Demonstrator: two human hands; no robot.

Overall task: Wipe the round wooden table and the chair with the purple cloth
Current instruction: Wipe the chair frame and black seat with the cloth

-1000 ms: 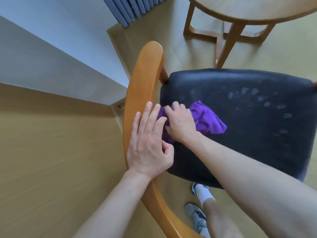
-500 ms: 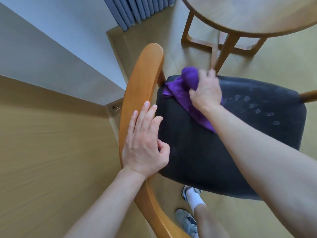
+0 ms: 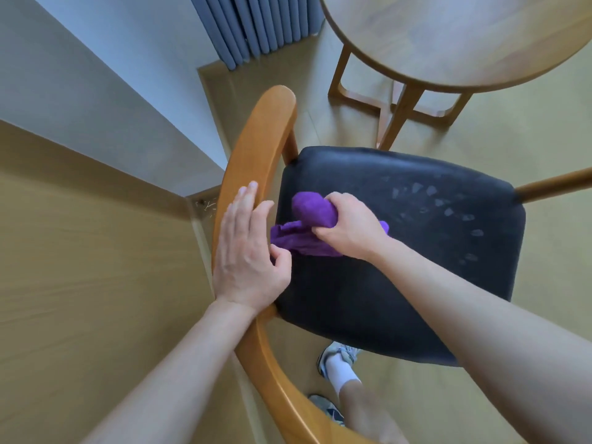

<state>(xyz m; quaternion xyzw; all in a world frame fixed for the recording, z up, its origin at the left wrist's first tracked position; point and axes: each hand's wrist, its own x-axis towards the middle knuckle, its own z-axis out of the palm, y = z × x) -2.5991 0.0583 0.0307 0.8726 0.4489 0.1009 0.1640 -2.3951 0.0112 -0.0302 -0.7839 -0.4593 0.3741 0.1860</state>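
Observation:
The chair has a curved wooden backrest [image 3: 256, 145] and a black padded seat [image 3: 416, 251] with pale scuff marks at its right side. My right hand [image 3: 346, 225] grips the bunched purple cloth [image 3: 310, 213] and presses it on the seat's left part, close to the backrest. My left hand [image 3: 246, 251] lies flat on the backrest rail, fingers together, thumb curled over the seat's edge. The round wooden table [image 3: 464, 36] stands beyond the chair at the top right, only partly in view.
A grey pleated curtain [image 3: 256, 27] hangs at the top against a white wall [image 3: 96, 84]. A wooden panel [image 3: 80, 283] fills the left. The table's legs [image 3: 397, 113] stand close to the seat's far edge. My feet in shoes [image 3: 336, 363] are under the chair.
My right hand has drawn the cloth back from the seat's far left corner toward the middle of its left side, nearer my left hand. The left hand stays on the backrest.

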